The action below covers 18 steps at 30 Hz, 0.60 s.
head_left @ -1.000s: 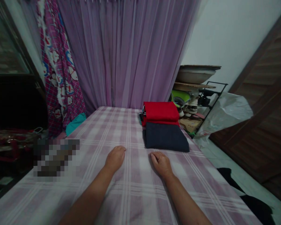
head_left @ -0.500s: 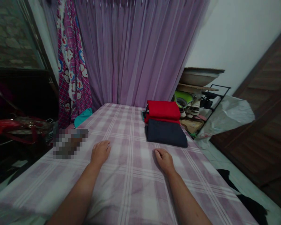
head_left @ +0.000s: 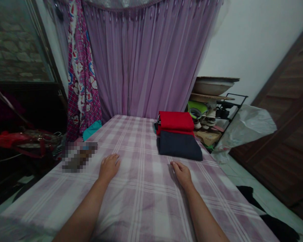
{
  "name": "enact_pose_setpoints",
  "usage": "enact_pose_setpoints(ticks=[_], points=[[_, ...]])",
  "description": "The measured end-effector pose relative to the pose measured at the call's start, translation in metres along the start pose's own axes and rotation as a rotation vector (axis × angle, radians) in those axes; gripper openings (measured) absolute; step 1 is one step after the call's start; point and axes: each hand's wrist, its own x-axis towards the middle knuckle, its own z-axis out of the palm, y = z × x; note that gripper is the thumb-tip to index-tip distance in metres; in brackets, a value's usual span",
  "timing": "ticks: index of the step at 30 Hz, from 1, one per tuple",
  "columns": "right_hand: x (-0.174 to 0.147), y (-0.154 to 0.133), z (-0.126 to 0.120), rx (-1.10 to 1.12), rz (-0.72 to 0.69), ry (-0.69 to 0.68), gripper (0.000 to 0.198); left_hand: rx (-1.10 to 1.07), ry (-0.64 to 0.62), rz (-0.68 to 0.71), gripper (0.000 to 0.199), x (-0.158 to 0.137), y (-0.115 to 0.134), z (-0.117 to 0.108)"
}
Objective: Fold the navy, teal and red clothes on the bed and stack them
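My left hand (head_left: 109, 166) rests palm down on the plaid bedsheet (head_left: 141, 201), its thumb a little apart from the fingers and nothing held. Across the sheet, my right hand (head_left: 181, 173) lies on its side with the fingers curled loosely inward; no object shows in it. Just beyond the right hand is a folded dark navy cloth (head_left: 179, 145). Behind it sits a folded bright red cloth (head_left: 176, 121) with black and white edging at its left. Neither hand touches these two bundles.
A blurred-out patch (head_left: 79, 158) covers something at the left edge. Turquoise cloth (head_left: 92, 130) lies at the far left. Purple curtains (head_left: 141, 60) hang behind. To the right stand a shoe rack (head_left: 229, 117) and a white plastic bag (head_left: 252, 126). Black cloth (head_left: 277, 225) lies low right.
The view has tilted up slightly, showing more curtain top. My right hand has shifted slightly to the right; my left hand's thumb is a bit farther from its fingers. The folded cloths have stayed put.
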Motion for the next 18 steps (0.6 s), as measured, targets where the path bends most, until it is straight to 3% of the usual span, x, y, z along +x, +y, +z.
enact_pose_setpoints(ticks=[18], points=[[-0.009,-0.012,0.000,-0.186,-0.057,-0.077,0.050,-0.015,0.025,0.008,0.038,0.000,0.000,0.000]])
